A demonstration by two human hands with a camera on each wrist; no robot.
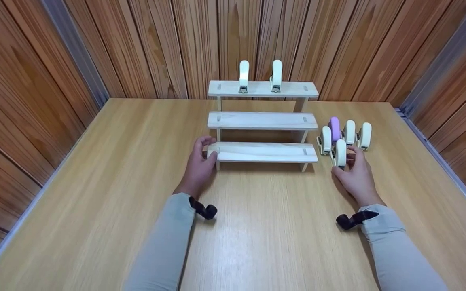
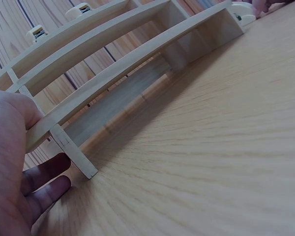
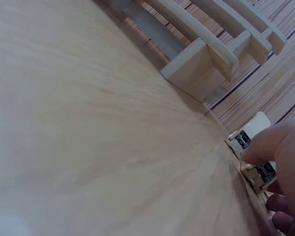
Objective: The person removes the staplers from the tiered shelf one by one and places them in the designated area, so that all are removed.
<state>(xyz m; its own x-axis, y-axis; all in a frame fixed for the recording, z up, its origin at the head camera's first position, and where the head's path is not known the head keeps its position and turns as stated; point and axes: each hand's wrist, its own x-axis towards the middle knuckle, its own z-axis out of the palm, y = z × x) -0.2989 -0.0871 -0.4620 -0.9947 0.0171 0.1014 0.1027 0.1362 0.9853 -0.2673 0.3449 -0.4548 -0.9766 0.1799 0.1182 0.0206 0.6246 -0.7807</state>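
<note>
A three-tier wooden display rack (image 1: 262, 152) stands on the table. My left hand (image 1: 198, 166) grips the left end of its lowest board; in the left wrist view the fingers (image 2: 48, 194) lie beside the rack's leg. On the top board stand two cream staplers, the left one (image 1: 244, 76) and the right one (image 1: 276, 75). My right hand (image 1: 357, 178) pinches a cream stapler (image 1: 340, 152) between thumb and fingers, right of the rack. Behind it are a purple stapler (image 1: 334, 128) and several cream ones, including one at the far right (image 1: 364, 136).
The wooden table (image 1: 95, 202) runs back to a wood-plank wall (image 1: 156, 48). Plank walls with grey metal edges flank both sides. The rack's middle board (image 1: 262, 120) sits between the other two. Each wrist wears a black camera mount.
</note>
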